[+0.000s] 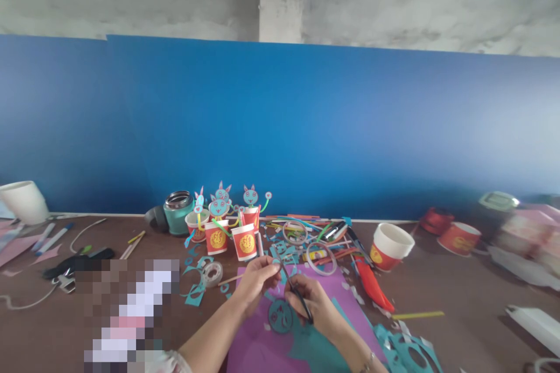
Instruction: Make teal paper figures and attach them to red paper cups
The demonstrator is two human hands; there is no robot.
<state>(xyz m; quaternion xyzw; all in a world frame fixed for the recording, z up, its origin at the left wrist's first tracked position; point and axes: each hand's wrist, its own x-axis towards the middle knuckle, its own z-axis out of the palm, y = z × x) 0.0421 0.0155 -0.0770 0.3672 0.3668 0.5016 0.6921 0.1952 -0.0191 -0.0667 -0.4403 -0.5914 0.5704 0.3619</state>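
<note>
My right hand (317,303) is closed around dark-handled scissors (301,298), their blades angled up and left toward the other hand. Between the fingertips of my left hand (258,277) is a small paper piece (276,262), partly hidden, right at the blade tips. Below both hands lies a round teal paper cat face (280,316) with a drawn outline. It rests on a purple sheet (249,349), beside a larger piece of teal paper (319,352).
Red paper cups (244,243) bearing teal cat faces stand behind my left hand, near a tape roll (212,274). Straws and pens (335,232) lie behind my right hand. White-and-red cups (391,245) and teal offcuts (409,349) are to the right. A blue partition (280,128) stands behind.
</note>
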